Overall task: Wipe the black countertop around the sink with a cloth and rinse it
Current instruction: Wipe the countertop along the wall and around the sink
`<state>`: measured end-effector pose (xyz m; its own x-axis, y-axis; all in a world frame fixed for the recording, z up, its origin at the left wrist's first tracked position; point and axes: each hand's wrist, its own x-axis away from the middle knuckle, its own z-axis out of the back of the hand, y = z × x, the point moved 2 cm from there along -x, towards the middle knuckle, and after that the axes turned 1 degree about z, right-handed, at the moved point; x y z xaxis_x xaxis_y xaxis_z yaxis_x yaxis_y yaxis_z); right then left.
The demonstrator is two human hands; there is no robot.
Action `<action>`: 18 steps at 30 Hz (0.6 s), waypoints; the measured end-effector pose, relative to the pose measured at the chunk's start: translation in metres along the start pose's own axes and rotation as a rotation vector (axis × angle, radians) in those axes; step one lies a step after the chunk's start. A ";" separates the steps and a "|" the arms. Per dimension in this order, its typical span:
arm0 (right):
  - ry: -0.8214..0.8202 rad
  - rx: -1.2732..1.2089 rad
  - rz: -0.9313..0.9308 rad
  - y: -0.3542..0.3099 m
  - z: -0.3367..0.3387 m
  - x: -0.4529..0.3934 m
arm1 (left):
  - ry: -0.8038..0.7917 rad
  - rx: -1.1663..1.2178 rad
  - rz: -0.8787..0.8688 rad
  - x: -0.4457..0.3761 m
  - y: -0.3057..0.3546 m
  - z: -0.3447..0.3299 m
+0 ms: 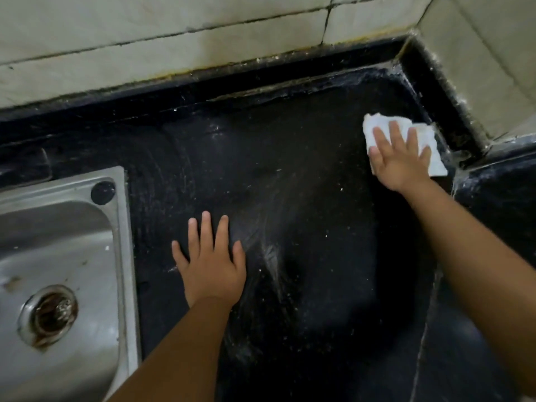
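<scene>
The black countertop (304, 175) fills the middle of the view, wet-streaked and speckled. A white cloth (429, 143) lies flat at its far right, close to the raised corner edge. My right hand (400, 161) presses on the cloth with straight, spread fingers. My left hand (211, 259) rests flat on the bare countertop, just right of the steel sink (66, 245), fingers spread and holding nothing.
The sink's drain (49, 314) looks rusty. A black plug (103, 192) fills a hole in the sink's rim. A stained tiled wall (174, 44) runs along the back and turns forward at the right (478, 68). A lower black ledge (499, 192) lies right of the counter.
</scene>
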<state>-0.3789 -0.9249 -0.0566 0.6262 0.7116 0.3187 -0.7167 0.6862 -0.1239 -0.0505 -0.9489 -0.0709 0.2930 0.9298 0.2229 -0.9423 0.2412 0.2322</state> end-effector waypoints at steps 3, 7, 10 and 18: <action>0.001 -0.004 -0.001 -0.018 0.010 -0.035 | 0.027 0.018 -0.005 0.001 0.000 -0.001; -0.007 -0.014 0.042 -0.037 0.011 -0.037 | 0.003 -0.011 -0.001 0.000 0.000 -0.001; -0.036 0.053 0.206 -0.052 -0.008 0.007 | 0.013 -0.010 -0.004 0.000 0.001 0.000; -0.019 0.186 0.463 0.005 -0.063 0.161 | -0.042 -0.044 0.014 0.001 0.001 0.003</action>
<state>-0.2623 -0.7975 -0.0656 0.2244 0.9312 0.2873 -0.9620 0.2587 -0.0871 -0.0507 -0.9481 -0.0674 0.2857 0.9209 0.2654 -0.9522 0.2414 0.1873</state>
